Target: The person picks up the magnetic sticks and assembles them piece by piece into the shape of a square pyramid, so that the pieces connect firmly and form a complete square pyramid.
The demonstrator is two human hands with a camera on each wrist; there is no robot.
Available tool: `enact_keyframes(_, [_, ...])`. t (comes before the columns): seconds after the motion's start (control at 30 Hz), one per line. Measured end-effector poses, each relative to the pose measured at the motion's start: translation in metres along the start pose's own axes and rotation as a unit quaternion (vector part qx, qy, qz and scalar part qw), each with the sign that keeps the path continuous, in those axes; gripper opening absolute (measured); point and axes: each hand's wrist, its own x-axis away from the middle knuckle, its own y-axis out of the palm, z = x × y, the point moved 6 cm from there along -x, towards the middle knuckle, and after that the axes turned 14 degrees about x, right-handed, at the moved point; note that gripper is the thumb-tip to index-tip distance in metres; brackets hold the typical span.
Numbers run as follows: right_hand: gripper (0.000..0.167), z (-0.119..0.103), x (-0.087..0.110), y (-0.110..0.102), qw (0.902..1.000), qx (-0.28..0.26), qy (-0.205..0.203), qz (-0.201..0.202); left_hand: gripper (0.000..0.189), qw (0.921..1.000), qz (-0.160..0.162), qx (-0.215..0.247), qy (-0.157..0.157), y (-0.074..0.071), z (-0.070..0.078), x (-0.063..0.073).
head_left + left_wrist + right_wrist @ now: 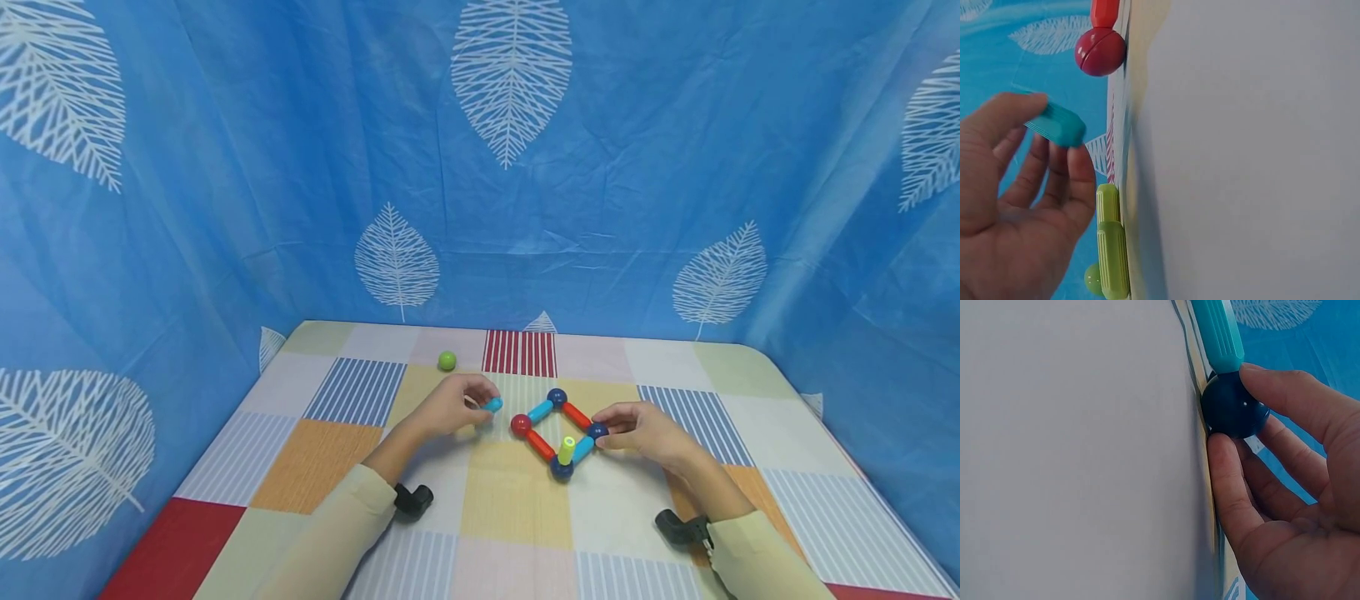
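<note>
Between thumb and fingers my left hand [453, 406] pinches a light blue magnetic rod [1063, 124], lifted off the table to the left of a four-sided frame. My right hand [647, 430] grips the dark blue ball [1234, 406] at the frame's right corner, thumb at one side and fingers at the other. Two red rods [541, 446] and two light blue rods [540, 411] form the sides. A red ball [521, 425] is the left corner; dark blue balls make the far corner [557, 397] and near corner [561, 470]. One yellow-green rod [567, 451] stands up from the near ball.
A green ball [447, 361] lies toward the back of the table, beyond my left hand. Green rods [1112, 256] rest on the table in the left wrist view. Blue leaf-patterned curtains [600, 208] enclose the patchwork-covered table [517, 517] at the back and sides.
</note>
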Motion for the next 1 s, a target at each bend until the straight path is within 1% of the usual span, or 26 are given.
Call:
enact_keyframes(0.17, [0.042, 0.000, 0.000, 0.000, 1.0000, 0.000, -0.002, -0.002, 0.021, 0.9986, 0.000, 0.053, 0.005, 0.000, 0.003, 0.001])
enact_keyframes(0.33, [0.040, -0.001, 0.001, 0.000, 1.0000, -0.002, -0.001, -0.002, 0.023, 0.9971, 0.006, 0.075, 0.010, 0.001, 0.005, 0.002])
enact_keyframes(0.4, [0.040, -0.001, 0.001, 0.001, 1.0000, 0.002, -0.009, -0.003, 0.024, 0.9963, 0.005, 0.085, 0.016, 0.002, 0.007, 0.001])
enact_keyframes(0.53, [0.039, -0.001, 0.001, 0.001, 1.0000, -0.002, -0.006, -0.001, 0.024, 0.9943, 0.006, 0.104, 0.020, 0.005, 0.008, -0.001])
enact_keyframes(0.67, [0.039, 0.000, 0.001, 0.001, 1.0000, -0.003, -0.001, 0.000, 0.025, 0.9931, 0.006, 0.114, 0.025, 0.010, 0.011, -0.004])
enact_keyframes(0.87, [0.039, 0.001, 0.000, 0.001, 1.0000, -0.001, -0.001, 0.000, 0.025, 0.9936, 0.006, 0.111, 0.019, 0.017, 0.013, -0.008])
enact_keyframes(1.0, [0.040, 0.001, 0.000, 0.001, 1.0000, -0.001, -0.004, 0.000, 0.025, 0.9940, 0.000, 0.108, 0.017, 0.023, 0.015, -0.011])
